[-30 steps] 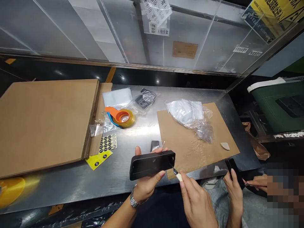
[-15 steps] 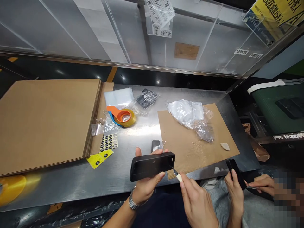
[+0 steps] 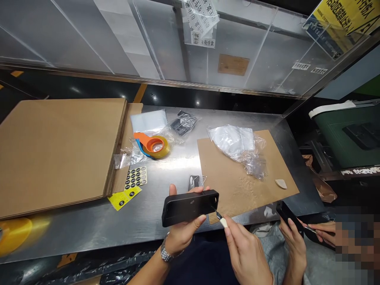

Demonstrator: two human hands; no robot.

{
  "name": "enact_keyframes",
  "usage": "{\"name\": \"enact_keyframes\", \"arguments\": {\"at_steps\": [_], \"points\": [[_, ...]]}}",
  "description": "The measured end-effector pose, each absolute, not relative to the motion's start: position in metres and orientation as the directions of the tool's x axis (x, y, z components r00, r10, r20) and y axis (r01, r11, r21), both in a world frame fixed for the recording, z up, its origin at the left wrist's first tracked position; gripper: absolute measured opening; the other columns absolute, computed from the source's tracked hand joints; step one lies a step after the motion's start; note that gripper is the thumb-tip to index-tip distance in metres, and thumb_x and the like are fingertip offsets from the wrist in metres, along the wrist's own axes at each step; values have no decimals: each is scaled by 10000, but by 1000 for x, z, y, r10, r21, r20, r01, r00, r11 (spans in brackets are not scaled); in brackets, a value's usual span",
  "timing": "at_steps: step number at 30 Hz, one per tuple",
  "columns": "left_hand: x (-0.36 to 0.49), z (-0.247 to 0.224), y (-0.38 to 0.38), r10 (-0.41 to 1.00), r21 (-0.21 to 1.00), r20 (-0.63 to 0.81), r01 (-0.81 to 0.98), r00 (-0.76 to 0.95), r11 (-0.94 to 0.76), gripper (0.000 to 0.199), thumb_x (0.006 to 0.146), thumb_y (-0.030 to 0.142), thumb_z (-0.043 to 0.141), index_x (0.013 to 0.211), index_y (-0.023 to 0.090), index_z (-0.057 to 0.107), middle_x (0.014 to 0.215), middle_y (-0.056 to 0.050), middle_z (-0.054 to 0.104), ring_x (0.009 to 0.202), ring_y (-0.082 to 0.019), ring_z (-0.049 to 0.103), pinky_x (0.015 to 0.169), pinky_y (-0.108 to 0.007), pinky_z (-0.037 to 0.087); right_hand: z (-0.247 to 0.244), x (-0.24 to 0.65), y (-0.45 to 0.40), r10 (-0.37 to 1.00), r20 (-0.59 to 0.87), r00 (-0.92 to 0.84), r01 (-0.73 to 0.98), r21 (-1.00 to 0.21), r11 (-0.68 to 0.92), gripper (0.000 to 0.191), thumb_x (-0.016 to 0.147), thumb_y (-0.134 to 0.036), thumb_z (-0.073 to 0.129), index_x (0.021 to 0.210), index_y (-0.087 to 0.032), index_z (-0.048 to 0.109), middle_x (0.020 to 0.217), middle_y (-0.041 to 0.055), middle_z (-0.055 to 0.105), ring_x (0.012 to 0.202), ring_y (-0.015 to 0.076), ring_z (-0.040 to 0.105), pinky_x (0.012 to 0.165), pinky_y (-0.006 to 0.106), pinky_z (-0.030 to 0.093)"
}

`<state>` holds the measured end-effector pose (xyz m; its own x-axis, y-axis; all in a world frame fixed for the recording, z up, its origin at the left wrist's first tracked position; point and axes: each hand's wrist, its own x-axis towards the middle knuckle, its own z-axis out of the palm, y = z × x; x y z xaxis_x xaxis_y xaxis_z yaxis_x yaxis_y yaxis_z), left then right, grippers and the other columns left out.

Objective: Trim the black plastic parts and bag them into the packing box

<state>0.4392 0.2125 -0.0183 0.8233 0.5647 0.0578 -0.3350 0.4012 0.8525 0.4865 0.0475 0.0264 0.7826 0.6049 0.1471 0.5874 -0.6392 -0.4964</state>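
Note:
A long black case is held tilted over the table's front edge by my left hand, its fingers and thumb gripping the long sides. My right hand pinches a small tool with a pale handle and a thin metal tip. That tip meets the inside of the case near its right end, by a small hole. Behind the case, a small black item in a clear bag lies on the metal table.
Stacked cardboard fills the left. Near it are a tape dispenser and stickers. A plastic bag lies on a cardboard sheet. At right, another person's hands hold a similar black case.
My hands, the case and the tool have barely moved. The other person's black case has shifted slightly left and tilted, and a tool tip now shows at it.

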Motion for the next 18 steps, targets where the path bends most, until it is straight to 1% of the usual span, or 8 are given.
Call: {"name": "enact_keyframes", "arguments": {"at_steps": [2,4,9,13,16,18], "points": [[439,-17,212,564,859,59,-330,824,392,934,747,134,573,1295,475,-102,1185,-19,495,1125,-255,483,973,-527,340,25,487,45,580,186,793,590,-472,-655,255,804,-339,442,995,-371,607,859,30,664,830,227,645,598,281,561],[440,-15,212,561,863,71,-333,825,379,925,752,134,568,1296,474,-98,1182,-23,494,1124,-254,485,970,-523,345,23,487,43,579,186,794,590,-467,-659,254,802,-339,441,988,-370,611,855,28,664,832,224,644,598,278,561],[441,-11,211,559,876,103,-341,823,340,914,757,125,561,1299,463,-94,1174,-29,492,1126,-239,483,974,-487,357,26,489,43,623,111,774,590,-482,-647,258,809,-335,433,997,-373,606,863,27,664,805,225,646,594,286,557],[442,-13,210,557,881,121,-347,822,321,913,756,122,560,1300,460,-91,1171,-27,494,1126,-245,483,982,-501,338,31,491,47,659,60,750,603,-470,-644,264,821,-324,432,1024,-384,588,853,24,660,776,213,650,599,276,551],[442,-15,209,553,878,99,-334,827,342,920,751,116,564,1298,468,-87,1177,-24,493,1128,-249,481,989,-514,321,35,492,50,682,32,731,611,-475,-633,280,841,-311,402,1052,-389,571,854,32,658,759,213,649,590,280,543],[442,-16,209,553,876,73,-319,830,362,921,750,128,571,1298,470,-86,1176,-23,499,1130,-249,480,989,-520,315,37,492,52,685,37,728,627,-441,-642,292,855,-302,380,1073,-374,561,852,39,659,735,207,650,574,271,530]]}}
